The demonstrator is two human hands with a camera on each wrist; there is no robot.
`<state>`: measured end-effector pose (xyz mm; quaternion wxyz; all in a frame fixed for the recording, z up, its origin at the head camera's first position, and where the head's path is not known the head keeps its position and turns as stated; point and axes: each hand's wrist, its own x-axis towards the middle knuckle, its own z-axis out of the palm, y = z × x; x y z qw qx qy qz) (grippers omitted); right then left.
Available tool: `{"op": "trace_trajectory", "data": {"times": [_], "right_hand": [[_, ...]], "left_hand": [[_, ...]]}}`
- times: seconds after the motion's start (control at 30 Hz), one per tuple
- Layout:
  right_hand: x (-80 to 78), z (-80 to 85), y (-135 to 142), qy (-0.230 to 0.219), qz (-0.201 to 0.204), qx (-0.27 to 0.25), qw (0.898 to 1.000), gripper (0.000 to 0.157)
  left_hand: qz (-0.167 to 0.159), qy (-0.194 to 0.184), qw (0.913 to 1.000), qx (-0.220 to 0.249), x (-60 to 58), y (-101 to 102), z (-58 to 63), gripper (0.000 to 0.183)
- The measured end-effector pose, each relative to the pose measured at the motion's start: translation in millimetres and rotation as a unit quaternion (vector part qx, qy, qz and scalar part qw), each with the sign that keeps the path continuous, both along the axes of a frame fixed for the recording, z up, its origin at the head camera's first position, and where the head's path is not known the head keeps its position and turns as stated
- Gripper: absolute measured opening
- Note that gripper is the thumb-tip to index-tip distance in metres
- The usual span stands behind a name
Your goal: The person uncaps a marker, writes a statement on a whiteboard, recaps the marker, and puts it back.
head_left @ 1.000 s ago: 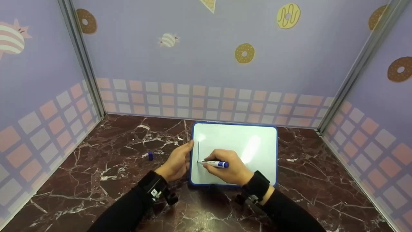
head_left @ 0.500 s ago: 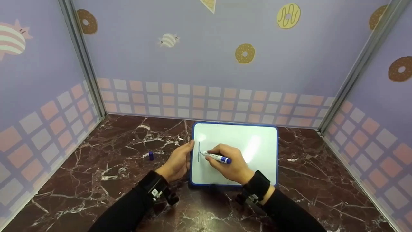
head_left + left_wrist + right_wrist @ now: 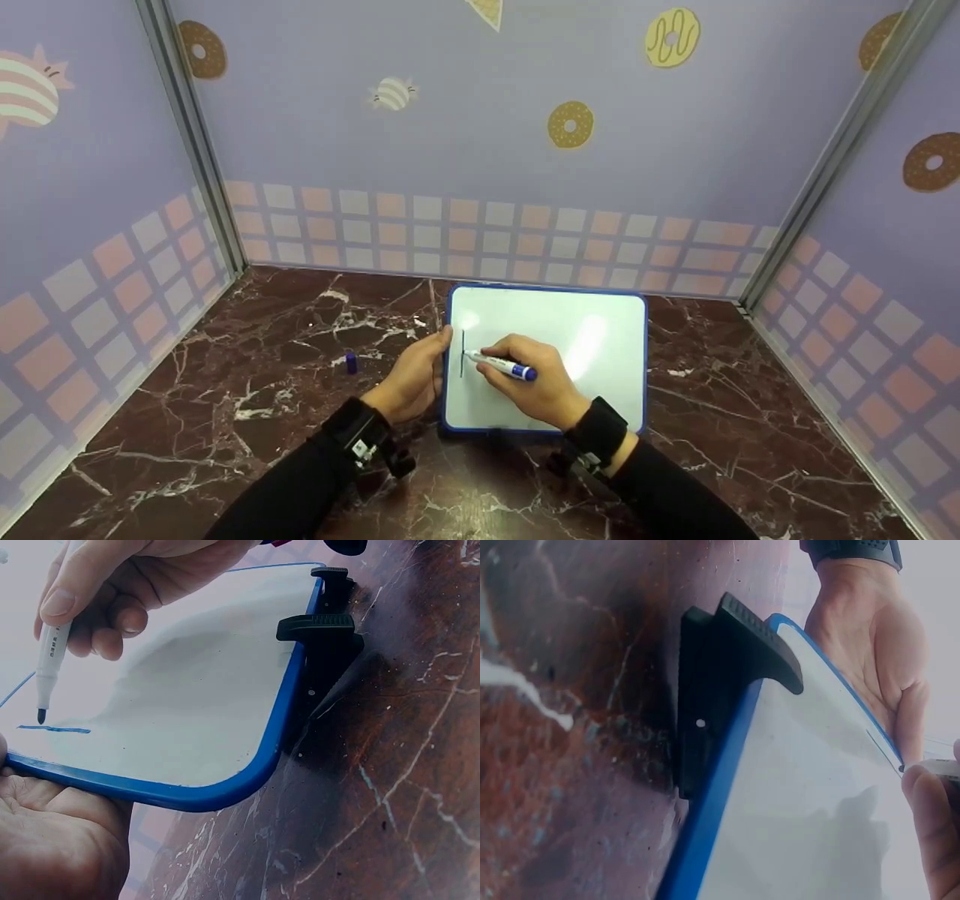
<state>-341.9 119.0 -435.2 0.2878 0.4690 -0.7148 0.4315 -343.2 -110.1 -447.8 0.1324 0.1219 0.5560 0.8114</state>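
Note:
A whiteboard with a blue frame leans back on a black stand, whose hooked ledges hold its lower edge. My left hand grips the board's left edge, thumb at the frame and palm behind it. Between the thumb and fingers of my right hand is a white marker with a blue end, uncapped. Its dark tip is right at the middle of a short upright blue line near the board's left side. In the left wrist view, the marker points down close over that line.
A blue marker cap stands on the dark red marbled table, left of my left hand. Behind the board rises a lilac wall printed with sweets and squares. Side walls with grey metal corner posts enclose the table.
The marker in my right hand has moved up from the line's lower end to its middle, then slightly left onto it. My left hand and the board have stayed in place.

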Motion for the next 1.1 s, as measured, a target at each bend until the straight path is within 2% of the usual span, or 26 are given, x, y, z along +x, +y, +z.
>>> {"op": "trace_trajectory", "data": {"times": [0.2, 0.43, 0.8, 1.1], "right_hand": [[0.0, 0.5, -1.2, -0.003, 0.004, 0.002, 1.0, 0.019], [2.0, 3.0, -2.6, -0.012, 0.015, 0.004, 1.0, 0.021], [0.9, 4.1, -1.4, -0.011, 0.016, -0.004, 1.0, 0.021], [0.5, 5.0, 2.2, -0.004, 0.018, -0.001, 1.0, 0.023]], "left_hand": [[0.002, -0.006, 1.0, 0.003, 0.2, -0.8, 0.6, 0.058], [-0.01, 0.007, 0.9999, -0.008, 0.5, -3.7, 0.2, 0.061], [0.004, 0.002, 1.0, 0.002, 0.1, -2.4, 0.8, 0.059], [0.001, -0.003, 1.0, 0.006, 0.5, -0.1, 0.3, 0.059]]}}
